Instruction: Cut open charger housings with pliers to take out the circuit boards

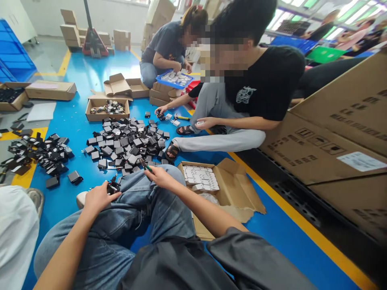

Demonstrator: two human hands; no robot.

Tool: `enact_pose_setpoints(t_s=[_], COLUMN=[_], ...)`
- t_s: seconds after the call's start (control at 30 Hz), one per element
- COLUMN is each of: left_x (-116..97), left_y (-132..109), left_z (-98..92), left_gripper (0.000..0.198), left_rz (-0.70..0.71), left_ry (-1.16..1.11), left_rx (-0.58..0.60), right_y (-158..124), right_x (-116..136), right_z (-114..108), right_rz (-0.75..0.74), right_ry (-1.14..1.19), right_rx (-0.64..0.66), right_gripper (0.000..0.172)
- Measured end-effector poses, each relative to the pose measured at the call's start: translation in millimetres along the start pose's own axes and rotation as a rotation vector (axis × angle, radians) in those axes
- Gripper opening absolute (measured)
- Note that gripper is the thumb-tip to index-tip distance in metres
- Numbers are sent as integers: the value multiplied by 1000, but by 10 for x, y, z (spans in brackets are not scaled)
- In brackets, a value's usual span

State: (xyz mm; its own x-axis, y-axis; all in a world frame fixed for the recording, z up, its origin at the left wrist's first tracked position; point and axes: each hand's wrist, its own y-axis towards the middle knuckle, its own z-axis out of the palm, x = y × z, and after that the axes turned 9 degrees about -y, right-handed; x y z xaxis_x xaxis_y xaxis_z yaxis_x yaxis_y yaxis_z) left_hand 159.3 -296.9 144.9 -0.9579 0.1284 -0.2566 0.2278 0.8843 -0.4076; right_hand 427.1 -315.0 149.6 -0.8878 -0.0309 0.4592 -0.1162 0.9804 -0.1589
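Note:
I sit on the blue floor with my knees up in jeans. My left hand (98,197) is closed round a small black plastic part (112,187) beside my left knee. My right hand (159,176) rests on my right knee, pinched on a thin tool with a green tip (145,166). Just beyond my knees lies a big heap of several black parts (125,141). An open carton (232,185) of white pieces (200,178) stands to the right of my right hand.
A person in a black shirt sits opposite, one hand (161,110) on a part, a hammer (181,117) by them. Another person crouches behind with a blue tray (175,78). A second black heap (39,155) lies left. Cartons (326,133) line the right; a pallet jack (93,42) stands far back.

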Motion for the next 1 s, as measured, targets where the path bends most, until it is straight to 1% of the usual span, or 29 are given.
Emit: enact_pose_setpoints(t_s=[0.13, 0.33, 0.47, 0.53, 0.63, 0.73, 0.83, 0.9, 1.0], left_x=[35, 40, 54, 59, 46, 16, 1, 18, 97], left_y=[28, 26, 16, 16, 4, -20, -17, 22, 131], left_z=[29, 43, 39, 38, 33, 19, -5, -16, 26], left_gripper=[72, 71, 74, 75, 75, 72, 71, 74, 80], left_rz=[9, 33, 18, 14, 23, 43, 44, 15, -33], left_ry=[-20, -36, -43, -39, -29, -34, -113, -196, -267], left_rx=[22, 51, 60, 57, 39, 10, -51, -82, -77], right_y=[-62, -238, -376, -431, -486, -535, -601, -631, -628], right_x=[31, 56, 6, -50, -175, -332, -469, -526, -558], right_z=[-45, -99, -147, -157, -135, -74, 18, 90, 183], right_rz=[43, 76, 75, 72, 69, 78, 77, 54, 17], right_ry=[-89, -177, -188, -143, 45, 346, 687, 876, 1008], right_rx=[31, 82, 105, 90, 24, -9, -24, -77, -155], right_gripper=[26, 29, 30, 30, 34, 39, 43, 45, 40])
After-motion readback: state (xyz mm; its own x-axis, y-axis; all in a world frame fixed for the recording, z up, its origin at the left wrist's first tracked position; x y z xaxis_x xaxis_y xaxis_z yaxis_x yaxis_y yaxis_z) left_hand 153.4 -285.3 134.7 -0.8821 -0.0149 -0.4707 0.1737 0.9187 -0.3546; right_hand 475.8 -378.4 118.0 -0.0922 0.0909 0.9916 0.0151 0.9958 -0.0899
